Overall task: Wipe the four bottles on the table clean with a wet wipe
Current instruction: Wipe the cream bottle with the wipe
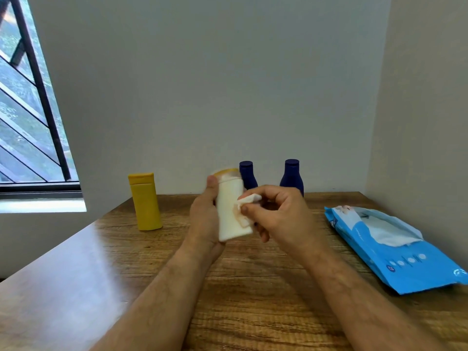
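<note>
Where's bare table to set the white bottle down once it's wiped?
Free: the stretch between the yellow bottle and the left hand, and the near table between the forearms. Crowded: the back edge by the two blue bottles, and the right side under the wipes pack.

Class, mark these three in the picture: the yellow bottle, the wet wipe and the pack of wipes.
yellow bottle [146,208], head view, middle of its body.
wet wipe [249,198], head view, the folded edge above the right thumb.
pack of wipes [410,259], head view, blue front of the wrapper.

Both forearms raised, left grip and right grip curled.
</note>
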{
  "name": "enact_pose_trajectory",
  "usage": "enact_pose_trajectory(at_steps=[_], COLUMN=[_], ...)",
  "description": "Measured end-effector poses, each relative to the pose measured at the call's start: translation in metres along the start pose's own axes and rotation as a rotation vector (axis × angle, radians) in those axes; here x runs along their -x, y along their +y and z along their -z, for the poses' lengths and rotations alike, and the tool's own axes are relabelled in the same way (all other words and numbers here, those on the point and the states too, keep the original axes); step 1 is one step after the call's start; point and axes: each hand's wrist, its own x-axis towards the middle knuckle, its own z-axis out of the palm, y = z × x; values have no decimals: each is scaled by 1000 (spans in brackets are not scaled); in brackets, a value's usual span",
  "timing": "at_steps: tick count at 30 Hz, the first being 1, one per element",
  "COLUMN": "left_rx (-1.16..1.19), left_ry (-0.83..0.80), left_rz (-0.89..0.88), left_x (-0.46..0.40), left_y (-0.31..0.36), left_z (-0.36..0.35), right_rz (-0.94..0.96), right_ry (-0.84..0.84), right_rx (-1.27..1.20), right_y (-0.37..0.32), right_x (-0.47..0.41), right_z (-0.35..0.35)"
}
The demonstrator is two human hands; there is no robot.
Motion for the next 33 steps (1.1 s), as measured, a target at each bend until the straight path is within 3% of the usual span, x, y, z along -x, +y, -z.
enact_pose_trajectory(at_steps=[5, 11, 16, 20, 26, 33], left_rx=[100, 6, -4, 58, 129, 257], left_ry=[139, 23, 67, 85, -49, 1], left_rz=[-83, -234, -310, -297, -167, -96], left_x=[-9, -7, -10, -9, -3, -8], left_y=[1, -3, 0, 2, 2, 3], left_z=[5, 2, 7, 9, 5, 6], right_rz=[-4, -4, 5, 2, 21, 71], right_ry=[-33, 59, -65, -115, 34, 32], right_rx=[-25, -84, -116, -106, -98, -46], right_y=[1, 2, 0, 1, 1, 1], right_x=[1, -1, -1, -1, -2, -1], right_z=[-5, 0, 3, 2, -1, -2])
